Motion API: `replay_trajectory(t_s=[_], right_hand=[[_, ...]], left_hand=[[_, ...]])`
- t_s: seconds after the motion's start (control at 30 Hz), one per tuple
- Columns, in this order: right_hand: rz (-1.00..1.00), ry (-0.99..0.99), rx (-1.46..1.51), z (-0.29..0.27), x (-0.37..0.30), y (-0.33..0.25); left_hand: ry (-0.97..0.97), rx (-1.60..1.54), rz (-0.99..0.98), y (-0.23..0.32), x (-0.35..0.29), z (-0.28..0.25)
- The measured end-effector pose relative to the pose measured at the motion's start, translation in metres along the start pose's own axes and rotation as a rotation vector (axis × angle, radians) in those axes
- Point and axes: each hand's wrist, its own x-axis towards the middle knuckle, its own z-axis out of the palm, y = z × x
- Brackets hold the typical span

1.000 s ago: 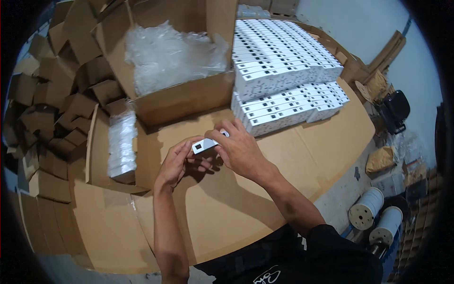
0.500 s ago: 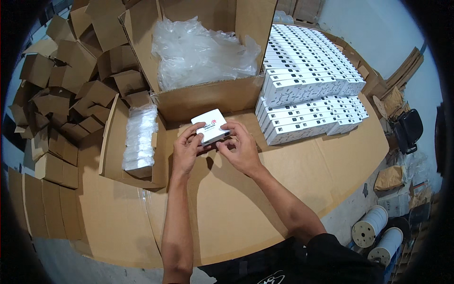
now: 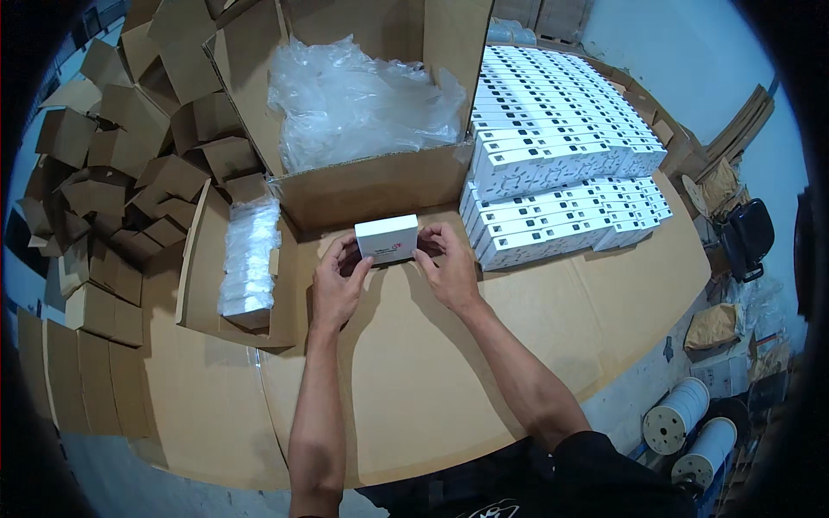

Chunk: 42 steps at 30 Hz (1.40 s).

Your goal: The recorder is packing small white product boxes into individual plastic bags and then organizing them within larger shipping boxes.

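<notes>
A small white box (image 3: pixel 387 239) with a little red and dark print stands tilted up on its edge, low over the cardboard-covered table (image 3: pixel 414 363). My left hand (image 3: pixel 338 281) grips its left end, thumb on the printed face. At the right end my right hand (image 3: pixel 450 269) holds it the same way, fingers curled behind. To the left, an open brown carton (image 3: pixel 194 276) holds a row of white boxes in clear plastic wrap (image 3: pixel 250 259). Behind the held box is a large open carton (image 3: pixel 371 188) filled with clear plastic bags (image 3: pixel 363 104).
Stacked white boxes (image 3: pixel 553 164) fill the table's back right. Many open brown cartons (image 3: pixel 112 190) pile up at the far left. On the floor at right are cable spools (image 3: pixel 676 414), a black chair (image 3: pixel 744 233) and a brown paper package (image 3: pixel 713 325).
Both hands have tipped the white box from its flatter pose, so its narrow side now faces up and its printed face is toward me. The box has come slightly lower.
</notes>
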Motion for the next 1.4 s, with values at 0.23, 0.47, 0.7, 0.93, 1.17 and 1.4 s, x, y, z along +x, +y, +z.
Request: replay_trajectory(t_s=[0.23,0.47,0.7,0.93,1.17,1.4], right_hand=[[-0.104,-0.022,-0.085,-0.007,-0.003,0.004],[-0.095,-0.046,-0.090,-0.008,-0.006,0.003],[-0.112,0.062,-0.115,-0.006,-0.016,0.012],[-0.082,0.098,-0.115,-0.007,-0.016,0.015],[-0.076,0.113,-0.095,-0.002,-0.015,0.009],[-0.025,0.119,-0.073,-0.005,-0.015,0.003]], left_hand=[[-0.023,0.249,-0.028,0.010,-0.006,0.000],[-0.028,0.319,-0.036,0.019,-0.009,0.005],[0.346,0.305,0.313,0.049,-0.007,0.005],[0.360,0.588,0.612,0.118,0.072,0.031],[0.143,0.811,0.664,0.169,0.245,0.026],[-0.193,1.057,0.548,0.145,0.355,0.035]])
